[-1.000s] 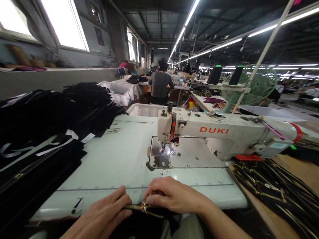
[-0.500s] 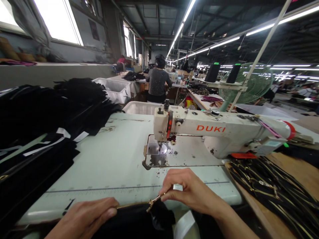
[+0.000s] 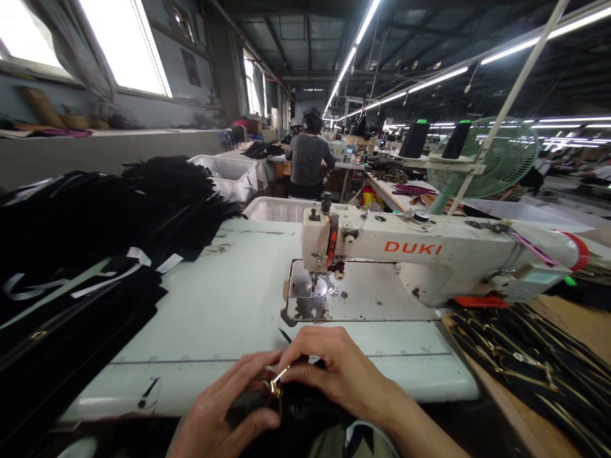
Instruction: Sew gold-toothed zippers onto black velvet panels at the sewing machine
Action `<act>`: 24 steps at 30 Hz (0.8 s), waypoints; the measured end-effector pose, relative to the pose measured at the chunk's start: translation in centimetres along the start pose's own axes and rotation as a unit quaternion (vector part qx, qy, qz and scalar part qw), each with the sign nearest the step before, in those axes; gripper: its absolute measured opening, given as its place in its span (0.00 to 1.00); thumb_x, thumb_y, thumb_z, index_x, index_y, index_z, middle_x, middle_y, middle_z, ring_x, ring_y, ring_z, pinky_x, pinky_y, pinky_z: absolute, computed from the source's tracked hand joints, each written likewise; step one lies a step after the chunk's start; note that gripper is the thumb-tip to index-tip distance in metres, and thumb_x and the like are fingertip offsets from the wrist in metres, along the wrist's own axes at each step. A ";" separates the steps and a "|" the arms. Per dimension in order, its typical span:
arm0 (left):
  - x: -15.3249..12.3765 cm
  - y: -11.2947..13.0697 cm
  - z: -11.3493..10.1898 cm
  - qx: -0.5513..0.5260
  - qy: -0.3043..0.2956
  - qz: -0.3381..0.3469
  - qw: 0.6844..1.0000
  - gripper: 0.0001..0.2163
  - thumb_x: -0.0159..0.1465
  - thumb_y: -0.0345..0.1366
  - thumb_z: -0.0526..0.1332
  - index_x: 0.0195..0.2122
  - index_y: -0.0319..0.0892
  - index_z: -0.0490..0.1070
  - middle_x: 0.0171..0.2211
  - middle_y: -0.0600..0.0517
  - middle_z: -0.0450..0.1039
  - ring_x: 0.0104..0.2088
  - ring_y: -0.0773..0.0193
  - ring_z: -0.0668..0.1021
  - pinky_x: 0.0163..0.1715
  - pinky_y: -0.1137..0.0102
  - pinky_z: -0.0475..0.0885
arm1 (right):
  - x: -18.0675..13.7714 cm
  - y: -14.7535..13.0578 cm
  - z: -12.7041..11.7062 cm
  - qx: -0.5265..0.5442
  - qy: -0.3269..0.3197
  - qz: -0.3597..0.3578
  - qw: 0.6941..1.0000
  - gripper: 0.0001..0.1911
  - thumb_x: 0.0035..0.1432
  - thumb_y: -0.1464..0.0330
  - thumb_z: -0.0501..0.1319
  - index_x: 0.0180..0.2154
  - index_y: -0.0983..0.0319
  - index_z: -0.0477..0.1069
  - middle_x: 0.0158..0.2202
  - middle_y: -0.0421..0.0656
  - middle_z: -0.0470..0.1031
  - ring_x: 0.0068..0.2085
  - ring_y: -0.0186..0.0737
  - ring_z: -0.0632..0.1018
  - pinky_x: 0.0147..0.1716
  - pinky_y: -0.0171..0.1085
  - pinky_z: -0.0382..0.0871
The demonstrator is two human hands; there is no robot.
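Low at the table's front edge, my two hands are close together over a black fabric piece (image 3: pixel 298 413) with a metal zipper. My right hand (image 3: pixel 338 372) pinches the gold zipper pull (image 3: pixel 279 381) between thumb and fingers. My left hand (image 3: pixel 229 407) curls around the zipper just left of the pull, thumb below and fingers above; its grip is partly hidden. A dark pointed tip (image 3: pixel 285 335) sticks out beyond my right fingers. Behind the hands stands a white sewing machine (image 3: pixel 372 248), its needle area with no fabric under it.
Stacked black fabric pieces (image 3: pixel 95 222) cover the table's left side. Black zipper strips (image 3: pixel 520 356) with gold teeth lie on a wooden board at right. White bins (image 3: pixel 274 207) stand beyond the table. A person (image 3: pixel 309 156) sits farther back, near a green fan (image 3: pixel 506 156).
My left hand has moved right along the zipper to meet my right hand. My right hand has shifted slightly left, still holding the pull. The straight zipper stretch between them no longer shows.
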State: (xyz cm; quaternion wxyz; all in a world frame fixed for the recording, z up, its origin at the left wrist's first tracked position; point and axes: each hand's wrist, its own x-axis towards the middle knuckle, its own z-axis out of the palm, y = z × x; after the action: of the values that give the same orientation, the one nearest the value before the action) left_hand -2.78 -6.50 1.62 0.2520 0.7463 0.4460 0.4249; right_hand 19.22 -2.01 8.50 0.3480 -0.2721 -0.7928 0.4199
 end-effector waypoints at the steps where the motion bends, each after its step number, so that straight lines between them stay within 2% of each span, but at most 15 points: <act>1: 0.0 0.1 0.0 0.005 0.012 0.009 1.000 0.17 0.64 0.51 0.67 0.53 0.58 0.74 0.48 0.57 0.78 0.42 0.62 0.82 0.42 0.77 0.77 | 0.0 0.0 0.0 0.000 0.006 0.001 1.000 0.17 0.66 0.56 0.61 0.36 0.62 0.79 0.32 0.41 0.76 0.35 0.35 0.76 0.38 0.31 0.67; 3: 0.1 0.6 0.0 0.013 0.023 0.035 0.999 0.12 0.66 0.48 0.66 0.49 0.57 0.76 0.45 0.58 0.79 0.40 0.64 0.83 0.42 0.80 0.76 | 0.1 -0.1 0.1 -0.001 0.010 0.000 1.000 0.18 0.67 0.55 0.60 0.36 0.62 0.80 0.32 0.41 0.76 0.35 0.35 0.76 0.38 0.31 0.67; 7: 0.1 0.8 0.5 0.031 0.026 0.071 0.997 0.10 0.68 0.42 0.65 0.50 0.55 0.74 0.41 0.59 0.80 0.37 0.66 0.83 0.41 0.82 0.76 | 0.2 -0.1 0.7 0.015 0.016 -0.010 1.000 0.19 0.67 0.54 0.59 0.35 0.60 0.80 0.31 0.41 0.77 0.35 0.35 0.77 0.38 0.31 0.68; 10: -0.2 0.7 0.9 0.031 0.028 0.066 0.997 0.06 0.70 0.41 0.63 0.47 0.52 0.75 0.39 0.56 0.80 0.36 0.66 0.83 0.39 0.81 0.76 | -0.4 -0.4 0.3 0.056 0.062 0.049 0.995 0.17 0.68 0.54 0.58 0.44 0.58 0.78 0.30 0.39 0.78 0.33 0.36 0.78 0.37 0.32 0.70; 12: -0.3 0.8 1.0 0.017 0.030 0.050 0.998 0.07 0.71 0.43 0.61 0.44 0.50 0.76 0.36 0.55 0.79 0.33 0.65 0.82 0.36 0.80 0.76 | -1.2 -0.8 -0.4 0.034 0.101 0.084 0.991 0.18 0.67 0.52 0.58 0.48 0.57 0.74 0.34 0.40 0.78 0.36 0.38 0.79 0.38 0.34 0.70; 15: -0.4 1.4 1.0 -0.002 0.046 0.027 0.999 0.09 0.71 0.46 0.60 0.42 0.50 0.76 0.33 0.55 0.78 0.31 0.65 0.81 0.34 0.79 0.75 | -2.6 -1.1 -1.0 -0.049 0.091 0.043 0.994 0.18 0.58 0.49 0.66 0.36 0.56 0.73 0.41 0.41 0.76 0.42 0.41 0.77 0.41 0.34 0.70; 17: -0.4 1.8 1.0 -0.001 0.056 0.027 0.998 0.09 0.72 0.47 0.59 0.42 0.50 0.76 0.32 0.56 0.77 0.30 0.66 0.80 0.34 0.79 0.75 | -3.3 -0.8 -0.7 -0.078 0.078 0.012 0.994 0.17 0.52 0.54 0.73 0.31 0.57 0.70 0.42 0.41 0.76 0.41 0.41 0.77 0.40 0.33 0.70; 19: -0.4 1.9 1.1 0.014 0.064 0.026 0.997 0.10 0.72 0.47 0.58 0.41 0.50 0.76 0.32 0.55 0.77 0.31 0.65 0.80 0.34 0.79 0.75 | -3.8 -0.1 0.1 -0.088 0.092 0.007 0.992 0.13 0.54 0.63 0.73 0.31 0.57 0.69 0.40 0.40 0.76 0.41 0.41 0.78 0.40 0.33 0.70; 21: -0.5 1.9 1.1 0.036 0.068 0.029 0.997 0.11 0.72 0.47 0.58 0.41 0.49 0.76 0.33 0.54 0.77 0.33 0.64 0.80 0.35 0.78 0.76 | -4.2 0.7 0.9 -0.085 0.115 0.034 0.989 0.10 0.55 0.68 0.71 0.33 0.56 0.69 0.37 0.39 0.77 0.39 0.40 0.78 0.39 0.32 0.70; 24: -0.6 1.9 1.0 0.057 0.058 0.051 0.995 0.07 0.73 0.43 0.58 0.42 0.49 0.74 0.33 0.55 0.77 0.35 0.64 0.80 0.36 0.79 0.75 | -4.4 1.3 1.5 -0.071 0.141 0.104 0.982 0.10 0.52 0.68 0.71 0.35 0.56 0.72 0.32 0.36 0.76 0.35 0.39 0.77 0.38 0.32 0.70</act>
State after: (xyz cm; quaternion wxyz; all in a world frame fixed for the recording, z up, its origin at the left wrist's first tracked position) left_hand -1.16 -7.91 2.28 0.1611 0.7549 0.4450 0.4541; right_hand 20.94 -5.22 5.35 0.3898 -0.4338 -0.7312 0.3538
